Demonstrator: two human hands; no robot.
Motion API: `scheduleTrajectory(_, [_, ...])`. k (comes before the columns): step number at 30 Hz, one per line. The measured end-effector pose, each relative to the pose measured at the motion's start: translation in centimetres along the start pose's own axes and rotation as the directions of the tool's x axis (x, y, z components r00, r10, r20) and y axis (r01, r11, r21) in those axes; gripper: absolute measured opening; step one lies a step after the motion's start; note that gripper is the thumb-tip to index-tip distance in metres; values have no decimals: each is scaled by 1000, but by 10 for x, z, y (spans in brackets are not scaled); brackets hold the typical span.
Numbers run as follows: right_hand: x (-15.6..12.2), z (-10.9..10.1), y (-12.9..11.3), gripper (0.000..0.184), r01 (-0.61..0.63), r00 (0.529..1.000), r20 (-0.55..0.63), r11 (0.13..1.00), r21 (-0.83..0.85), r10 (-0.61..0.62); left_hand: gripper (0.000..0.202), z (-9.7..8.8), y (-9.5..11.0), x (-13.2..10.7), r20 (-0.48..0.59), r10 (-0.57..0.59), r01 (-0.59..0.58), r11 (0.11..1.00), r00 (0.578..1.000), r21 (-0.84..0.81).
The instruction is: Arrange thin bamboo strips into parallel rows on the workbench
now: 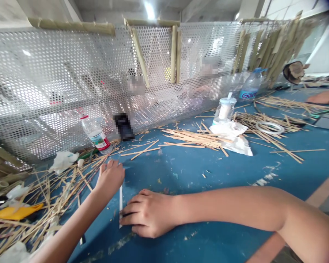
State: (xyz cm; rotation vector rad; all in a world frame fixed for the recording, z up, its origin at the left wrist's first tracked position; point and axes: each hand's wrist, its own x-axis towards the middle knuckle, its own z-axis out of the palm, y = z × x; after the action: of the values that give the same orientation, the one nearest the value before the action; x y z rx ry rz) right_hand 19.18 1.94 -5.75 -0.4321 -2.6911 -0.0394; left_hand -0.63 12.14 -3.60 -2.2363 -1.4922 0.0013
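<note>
A narrow white strip (pixel 121 201) lies lengthwise on the blue table between my hands. Over its far end is my left hand (pixel 111 177), fingers curled downward and closed around it; the fingertips are partly hidden. My right hand (pixel 150 213) rests palm down at the strip's near end, its fingers stretched out, slightly apart and touching the strip. Just beyond my left hand stands a clear bottle (pixel 97 135) with a red and white label. To the left, a heap of thin bamboo strips (pixel 63 193) spreads beside my left forearm.
A perforated metal screen (pixel 79 80) runs along the back. A phone-like black object (pixel 124 128) leans against it. More bamboo strips (pixel 192 138), a lidded cup (pixel 224 109), crumpled tissue (pixel 233 137), a large water bottle (pixel 250 86) and a white ring (pixel 270 128) lie right. Another person's arm (pixel 322 97) shows far right.
</note>
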Motion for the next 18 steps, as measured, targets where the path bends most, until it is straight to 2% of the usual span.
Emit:
scheduleTrajectory(4, [0,-1,0,38,3,1000,-10,1000,23,-2,41,-7,7,-3,12,-1,1,1000,1000,30])
scheduleTrajectory(11, [3,-2,1,38,3,1000,-9,999,41,-3,48,4,2,6,74,-80,75,995,994,66])
scheduleTrajectory(18, [2,0,0,39,3,1000,-9,998,55,-2,53,13,-2,12,153,-166,191,968,974,-164])
